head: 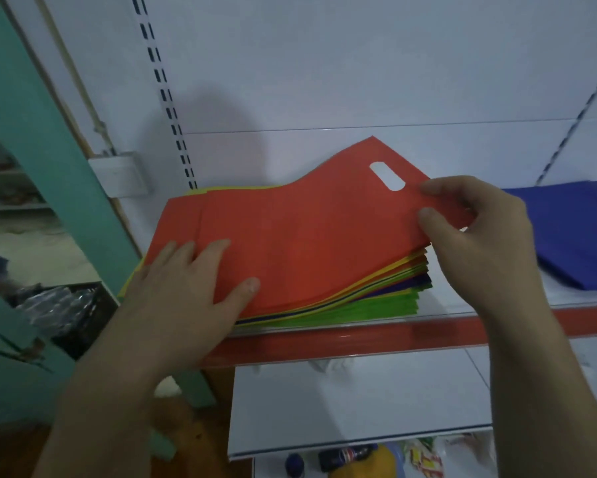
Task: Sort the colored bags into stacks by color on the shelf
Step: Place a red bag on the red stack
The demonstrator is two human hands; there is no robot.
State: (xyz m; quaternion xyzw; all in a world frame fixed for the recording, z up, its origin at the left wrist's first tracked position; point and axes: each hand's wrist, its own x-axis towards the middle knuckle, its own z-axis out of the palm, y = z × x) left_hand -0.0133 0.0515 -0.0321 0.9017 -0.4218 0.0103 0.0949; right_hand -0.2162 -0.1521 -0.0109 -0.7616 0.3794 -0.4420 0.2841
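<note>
Left hand [186, 288] pressing mixed stack [376, 291], shelf [359, 336]

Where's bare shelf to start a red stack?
Bare shelf lies between the mixed stack and the blue bags, and behind both up to the back wall. The left end is crowded: the stack fills it, left hand flat on top, right hand pinching the red bag.

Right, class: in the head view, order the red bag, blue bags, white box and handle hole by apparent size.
Largest to smallest:
1. red bag
2. blue bags, though cut off at the frame edge
3. white box
4. handle hole
</note>
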